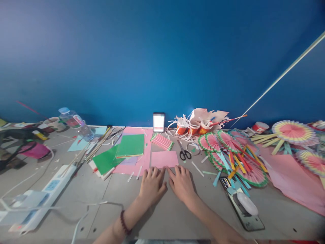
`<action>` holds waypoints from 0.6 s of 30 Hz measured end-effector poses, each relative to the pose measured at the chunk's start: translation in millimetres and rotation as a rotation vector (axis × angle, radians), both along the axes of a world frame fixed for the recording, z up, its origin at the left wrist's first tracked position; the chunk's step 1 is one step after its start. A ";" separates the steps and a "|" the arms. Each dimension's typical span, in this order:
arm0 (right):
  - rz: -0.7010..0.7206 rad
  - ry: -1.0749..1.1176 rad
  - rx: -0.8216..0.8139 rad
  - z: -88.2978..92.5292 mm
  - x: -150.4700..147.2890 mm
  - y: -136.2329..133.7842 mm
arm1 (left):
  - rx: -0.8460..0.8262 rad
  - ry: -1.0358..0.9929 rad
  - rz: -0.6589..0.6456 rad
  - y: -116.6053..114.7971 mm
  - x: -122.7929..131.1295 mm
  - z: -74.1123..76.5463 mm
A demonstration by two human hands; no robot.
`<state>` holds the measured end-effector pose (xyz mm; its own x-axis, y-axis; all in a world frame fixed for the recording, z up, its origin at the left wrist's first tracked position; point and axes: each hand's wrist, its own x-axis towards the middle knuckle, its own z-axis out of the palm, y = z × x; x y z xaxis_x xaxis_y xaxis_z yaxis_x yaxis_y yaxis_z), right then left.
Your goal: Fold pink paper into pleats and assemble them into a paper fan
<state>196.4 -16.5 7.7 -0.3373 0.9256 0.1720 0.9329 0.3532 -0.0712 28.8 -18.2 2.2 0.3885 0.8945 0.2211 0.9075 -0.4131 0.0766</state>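
Note:
A small pink paper rectangle [165, 158] lies flat in front of me. Along its near edge rest my left hand [151, 184] and my right hand [182, 183], palms down, fingers stretched out, thumbs and forefingers almost meeting. Both hands look open, with nothing grasped. Just beyond the paper sits a pleated pink piece with green edges [162, 141]. Black-handled scissors [185, 155] lie to the right of the paper. On the left, a stack of green paper squares [130, 145] overlaps a larger pink sheet [147, 152].
A phone-like screen [158, 122] leans on the blue wall. Red cups [194, 128] hold paper strips. Pleated paper fans [230, 142], a phone [250, 217] and a white mouse [246, 204] lie right. At left are a power strip [54, 184], sticks [98, 146] and a bottle [76, 121].

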 end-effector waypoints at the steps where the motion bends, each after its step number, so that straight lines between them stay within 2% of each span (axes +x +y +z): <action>1: 0.009 0.013 0.003 0.4 2.1 1.3 | -0.001 -0.002 -0.010 2.7 -2.4 0.4; 6: 0.000 0.120 0.012 -2.8 17.1 14.9 | -0.020 -0.056 -0.067 27.9 -20.7 1.8; 9: -0.010 0.239 0.015 -9.1 26.0 26.4 | -0.072 -0.141 -0.141 45.9 -29.1 3.7; 12: 0.014 0.376 0.005 -17.7 32.2 36.1 | -0.106 -0.122 -0.188 58.9 -33.0 5.9; 18: 0.014 0.530 0.025 -31.5 36.6 44.5 | 0.026 -0.121 -0.316 64.3 -40.3 -2.5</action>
<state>233.0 28.0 -23.8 -0.2104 0.9150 0.3442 0.7663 0.3730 -0.5231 -11.5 46.1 -0.4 0.6149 0.7276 0.3041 0.7193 -0.6756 0.1617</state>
